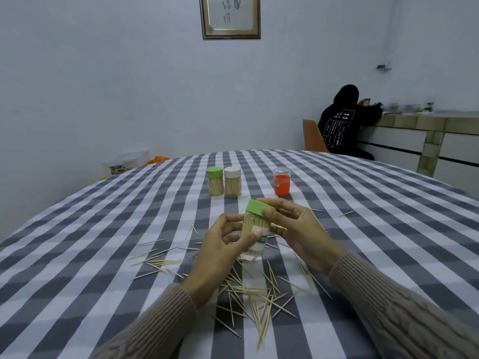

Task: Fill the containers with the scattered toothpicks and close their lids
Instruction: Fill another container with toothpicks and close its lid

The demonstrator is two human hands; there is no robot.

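Toothpick container [255,235] is held up off the checked tablecloth [77,242], tilted, packed with toothpicks, label facing the camera. Left hand [220,251] grips its clear body, thumb across the label, fingers curled round the far side. Right hand [298,234] has thumb and fingers curled on the green lid [259,209], which sits on top of the container; can't tell if it's fully seated. A few toothpicks stick out from under the right palm, looks like they're pinched there too.

Scattered toothpicks [248,294] lie loose on the cloth under and around both hands, thickest pile near the front edge, thinner spread to the left, a couple of strays off to the right.

Further back on the table: green-lidded container [215,181] and white-lidded container [232,181], upright, touching or nearly so, both full and capped. Orange container [282,181] stands apart to their right, lid state unclear.

Background: person in a black hoodie [342,125] seated at a counter, framed picture [230,16] on the wall
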